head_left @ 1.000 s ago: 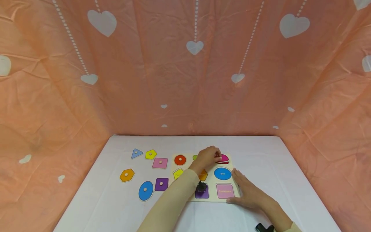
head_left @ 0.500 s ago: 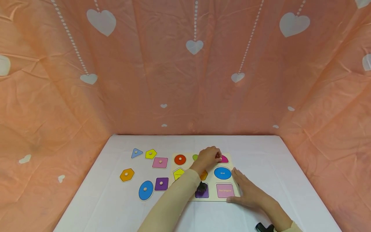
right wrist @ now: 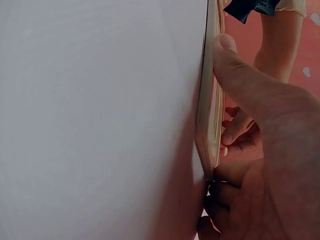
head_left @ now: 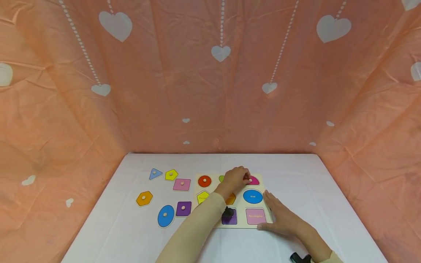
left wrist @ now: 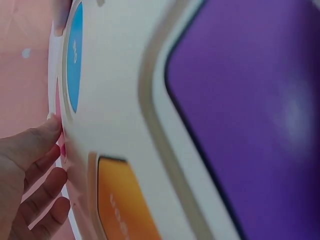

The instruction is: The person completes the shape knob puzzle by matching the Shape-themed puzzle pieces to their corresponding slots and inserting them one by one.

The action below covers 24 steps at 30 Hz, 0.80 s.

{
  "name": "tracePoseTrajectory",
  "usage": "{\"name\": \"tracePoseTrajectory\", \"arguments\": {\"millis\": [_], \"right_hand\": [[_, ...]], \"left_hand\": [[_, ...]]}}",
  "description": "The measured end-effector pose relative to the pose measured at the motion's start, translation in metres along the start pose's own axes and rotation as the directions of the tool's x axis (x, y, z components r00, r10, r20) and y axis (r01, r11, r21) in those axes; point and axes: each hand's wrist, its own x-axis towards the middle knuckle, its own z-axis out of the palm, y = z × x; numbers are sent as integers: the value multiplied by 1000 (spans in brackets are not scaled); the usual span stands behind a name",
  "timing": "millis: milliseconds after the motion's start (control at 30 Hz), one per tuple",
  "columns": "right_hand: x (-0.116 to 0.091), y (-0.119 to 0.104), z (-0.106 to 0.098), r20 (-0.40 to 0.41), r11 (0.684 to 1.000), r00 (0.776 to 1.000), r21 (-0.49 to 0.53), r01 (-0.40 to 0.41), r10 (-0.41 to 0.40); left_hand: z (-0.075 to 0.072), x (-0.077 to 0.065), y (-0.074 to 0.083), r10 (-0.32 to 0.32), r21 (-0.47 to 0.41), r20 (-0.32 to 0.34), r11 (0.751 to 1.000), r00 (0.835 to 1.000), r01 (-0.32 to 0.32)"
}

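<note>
A pale shape-puzzle board (head_left: pixel 241 205) lies on the white table. My left hand (head_left: pixel 232 181) reaches across it to the back right corner, fingers curled at the magenta semicircle knob piece (head_left: pixel 253 180). The piece lies over its place on the board, its small knob beside my fingertips. In the left wrist view my left thumb (left wrist: pixel 49 127) meets the board near the pink piece. My right hand (head_left: pixel 283 219) braces the board's front right corner, thumb at the front edge and fairly straight fingers along the right side. The right wrist view shows that thumb (right wrist: pixel 240 70) against the board's edge.
Loose knob pieces lie left of the board: blue triangle (head_left: pixel 155 174), yellow pentagon (head_left: pixel 171 175), pink rectangle (head_left: pixel 179 185), orange hexagon (head_left: pixel 144 198), blue oval (head_left: pixel 166 216) and purple square (head_left: pixel 183 209). A red circle piece (head_left: pixel 204 181) sits in the board. Orange heart-printed cloth surrounds the table.
The magenta semicircle, tilted with its straight edge raised a second ago, now lies flatter on the board and its knob shows. My left hand shifted very slightly; the right hand stayed still.
</note>
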Motion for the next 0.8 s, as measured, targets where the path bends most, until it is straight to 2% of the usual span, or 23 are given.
{"name": "tracePoseTrajectory", "arguments": {"millis": [267,400,567,800], "right_hand": [[0,-1,1,3,1000,1000,13,-21,21],[1,0,3,5,1000,1000,5,-15,15],[3,1,2,5,1000,1000,-2,-5,5],[4,1,1,5,1000,1000,1,-15,15]], "left_hand": [[-14,-13,-8,-19,-22,7,1000,1000,19],[-23,-22,-14,-6,-41,3,999,1000,6],[-34,-32,-22,17,-21,-17,1000,1000,-18],[-48,-46,-34,25,-47,-54,999,998,-28]]}}
